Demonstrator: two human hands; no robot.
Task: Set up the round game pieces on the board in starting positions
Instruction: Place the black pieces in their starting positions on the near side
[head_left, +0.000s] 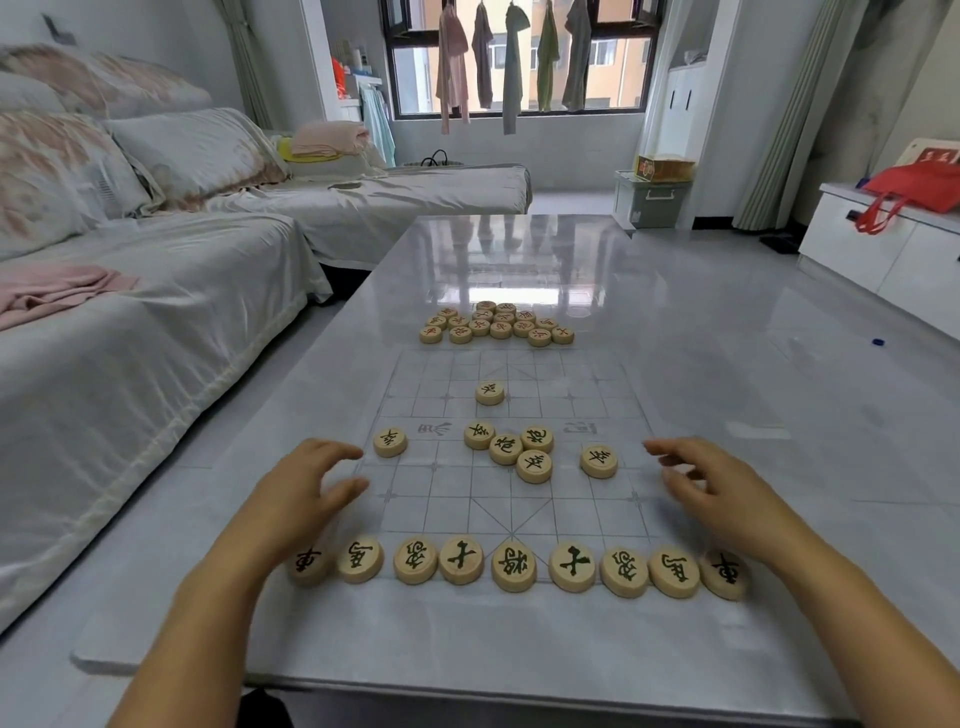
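A faint printed board (452, 499) lies on the glossy table. Several wooden round pieces with black characters form a row (514, 566) along the near edge. More black pieces sit loose mid-board: a cluster (514, 449), one at the left (390, 442), one at the right (599, 460), one farther up (490, 392). A pile of red-lettered pieces (496, 325) lies beyond the board's far edge. My left hand (306, 493) hovers at the board's left edge, fingers apart, holding nothing. My right hand (717, 488) hovers at the right edge, fingers apart and empty.
The table (519, 649) has a sofa (130, 312) close along its left side. A white cabinet with a red bag (914, 192) stands at the right. A small blue object (878, 342) lies on the floor to the right.
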